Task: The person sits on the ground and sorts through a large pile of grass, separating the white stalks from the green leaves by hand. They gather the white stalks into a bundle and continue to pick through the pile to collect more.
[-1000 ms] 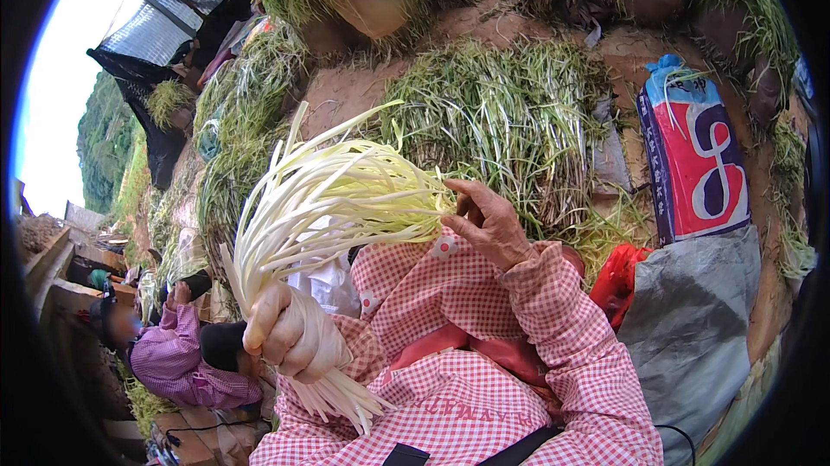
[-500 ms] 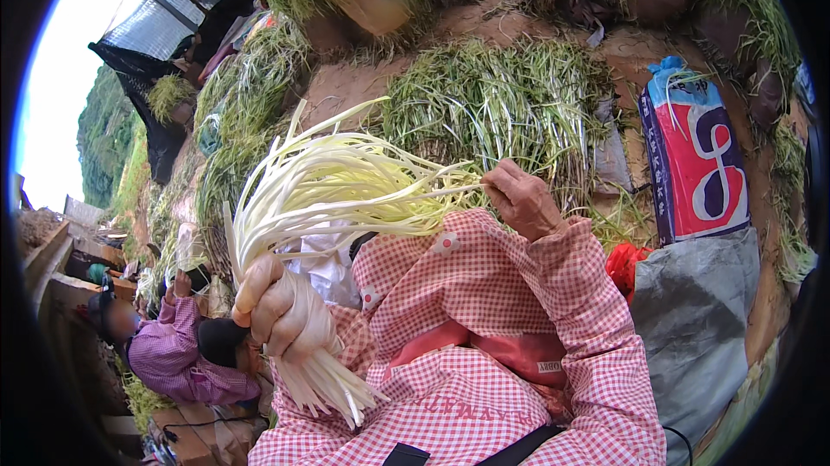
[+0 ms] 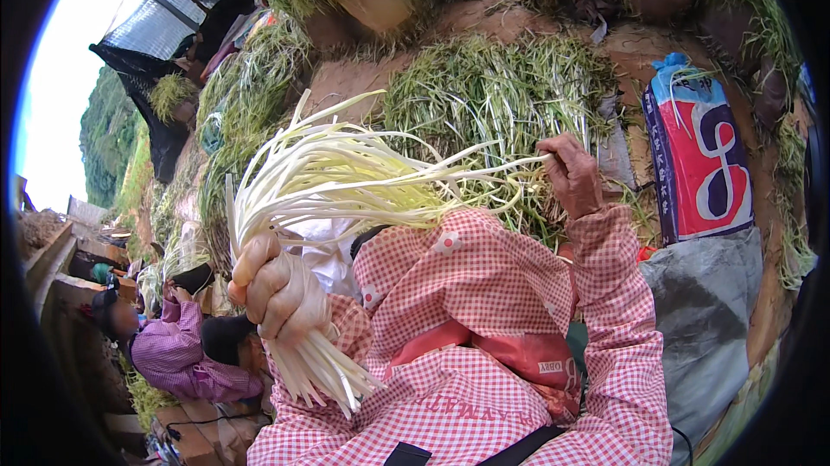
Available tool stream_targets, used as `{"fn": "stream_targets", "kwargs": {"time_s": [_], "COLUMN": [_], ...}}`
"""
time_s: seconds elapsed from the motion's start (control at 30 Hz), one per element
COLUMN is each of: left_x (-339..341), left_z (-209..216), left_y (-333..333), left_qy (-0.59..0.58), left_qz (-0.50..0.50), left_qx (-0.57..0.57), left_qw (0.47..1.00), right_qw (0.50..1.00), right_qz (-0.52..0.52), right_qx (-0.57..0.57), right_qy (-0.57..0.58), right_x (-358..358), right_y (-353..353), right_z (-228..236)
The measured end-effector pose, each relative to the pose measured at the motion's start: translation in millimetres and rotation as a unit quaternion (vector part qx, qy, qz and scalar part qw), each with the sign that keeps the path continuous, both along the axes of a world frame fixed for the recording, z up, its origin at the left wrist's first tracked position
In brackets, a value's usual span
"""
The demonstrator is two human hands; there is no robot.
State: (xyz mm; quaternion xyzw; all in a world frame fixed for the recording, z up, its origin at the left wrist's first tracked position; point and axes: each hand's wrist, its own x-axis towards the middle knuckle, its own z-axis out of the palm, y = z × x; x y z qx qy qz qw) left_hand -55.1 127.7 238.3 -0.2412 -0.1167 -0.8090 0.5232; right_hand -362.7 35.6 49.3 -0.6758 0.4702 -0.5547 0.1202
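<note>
We see that the right hand (image 3: 572, 176) has just drawn away from the tip end of the bunch of pale stalks (image 3: 337, 176), outward to our right and a little higher, and a few thin strands (image 3: 484, 168) now stretch across the gap between the two hands. To our eye this means those few are being parted from the rest, while the main bundle stays put in the left hand (image 3: 281, 293). That hand is closed in a firm fist around the stalks, their white ends sticking out below it and their yellowish length arching up and over toward the right, above the checked cloth (image 3: 510, 258) on our front. The right hand is pinched, thumb against fingers, on the far ends of the strands; we cannot tell exactly how many it has. Against the earliest frame, where the right hand was right at the bunch's tips, the hands are now well apart, the left fist sits slightly higher, and our right sleeve (image 3: 618, 310) covers most of the red bag (image 3: 644, 253). Beyond the hands, the heap of green stalks (image 3: 497, 103) and the colourful sack (image 3: 700, 155) lie on the ground as they did then.
</note>
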Motion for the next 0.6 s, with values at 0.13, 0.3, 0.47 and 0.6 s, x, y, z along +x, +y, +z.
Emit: {"fn": "stream_targets", "kwargs": {"time_s": [0.13, 0.3, 0.47, 0.6], "left_x": [0.3, -3.5, -1.7, -1.4], "left_z": [5.2, 6.4, 8.7, 11.4], "left_y": [-8.7, -9.6, -11.1, -13.5], "left_qy": [-0.002, -0.015, -0.001, -0.024], "left_qz": [0.0, -0.001, 0.007, -0.005], "left_qx": [-0.009, -0.006, -0.045, -0.058], "left_qw": [1.0, 1.0, 0.999, 0.998], "right_qw": [0.992, 0.921, 0.756, 0.911], "right_qz": [-0.059, 0.088, 0.006, 0.008], "right_qx": [0.069, 0.349, 0.284, 0.364], "right_qy": [0.091, -0.149, -0.59, 0.193], "right_x": [-23.9, -34.9, -60.1, -62.6], "right_y": [13.8, 25.0, 31.1, 54.8], "right_z": [-42.4, -76.8, -138.6, -200.8]}}
